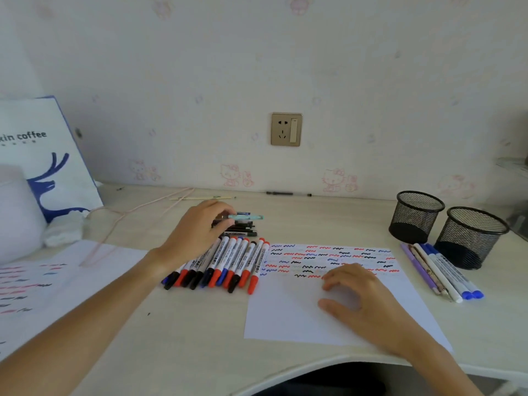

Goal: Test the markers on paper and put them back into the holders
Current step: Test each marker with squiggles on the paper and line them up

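Markers: a row of white-barrelled markers with red, blue and black caps, lying side by side on the desk, just left of the paper, caps toward the near edge.
Dark pens: a small stack behind the row, lying crosswise.
Pale green pen: atop that stack, pinched at one end by the left hand.
Paper: white sheet, flat, far half covered with red, blue and black squiggles.
Holders: two black mesh cups, upright, touching, far right.
Tested pens: five lying beside the nearer holder.

A home bedroom study corner — cartoon-cat wallpaper, pale desk, wall socket.
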